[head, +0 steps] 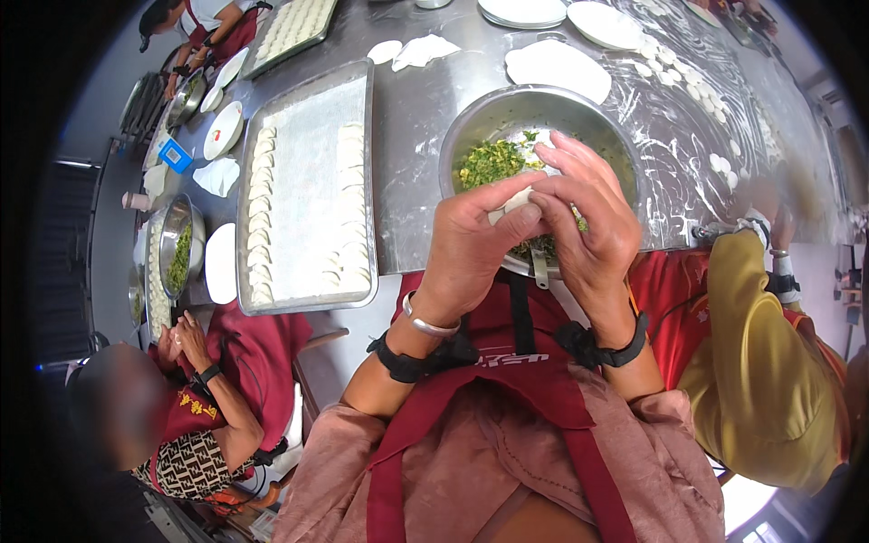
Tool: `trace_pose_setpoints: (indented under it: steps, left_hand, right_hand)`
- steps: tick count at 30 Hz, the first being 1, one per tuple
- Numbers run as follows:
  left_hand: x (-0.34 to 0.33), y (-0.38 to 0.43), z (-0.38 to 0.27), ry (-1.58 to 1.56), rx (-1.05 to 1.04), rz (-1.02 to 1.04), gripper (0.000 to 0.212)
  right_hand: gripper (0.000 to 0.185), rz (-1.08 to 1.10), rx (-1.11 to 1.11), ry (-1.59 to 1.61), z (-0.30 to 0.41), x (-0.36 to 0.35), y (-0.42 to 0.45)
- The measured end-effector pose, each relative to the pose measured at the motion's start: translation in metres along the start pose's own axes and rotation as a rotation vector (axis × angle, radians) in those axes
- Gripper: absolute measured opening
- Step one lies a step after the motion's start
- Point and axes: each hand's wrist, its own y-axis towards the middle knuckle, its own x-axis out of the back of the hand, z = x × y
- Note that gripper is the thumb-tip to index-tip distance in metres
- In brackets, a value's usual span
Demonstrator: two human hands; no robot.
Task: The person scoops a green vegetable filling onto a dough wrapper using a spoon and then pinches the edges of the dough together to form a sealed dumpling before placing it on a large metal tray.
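Observation:
Both my hands meet over a large steel mixing bowl (468, 122) that holds chopped green and yellow filling (492, 163). Between them is a pale dough dumpling (517, 201), mostly covered by the fingers. My left hand (475, 237) closes on it from the left, thumb across its front. My right hand (594, 203) grips its other side, with the outer fingers raised. A metal handle (540, 268) shows at the bowl's near edge, below the hands. Left of the bowl, a metal tray (372, 170) carries rows of folded dumplings (260, 220) along both sides.
Dough wrappers (692, 85) lie on the floured steel table (407, 122) at the upper right. White plates (560, 71) stand behind the bowl. A co-worker (224, 414) sits at the left by another bowl of filling (180, 258). A second co-worker's yellow sleeve (740, 305) is close on my right.

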Motion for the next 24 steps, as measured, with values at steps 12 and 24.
trace_pose_setpoints:
  steps: [12,24]
  left_hand:
    - [-0.008,0.014,0.01,-0.264,-0.238,-0.18,0.043]
    - [-0.014,0.013,0.022,-0.314,-0.247,-0.179,0.037]
  right_hand:
    - [0.03,-0.192,-0.658,0.618,-0.002,-0.01,-0.017]
    - [0.02,-0.266,-0.675,0.757,0.006,-0.019,-0.017]
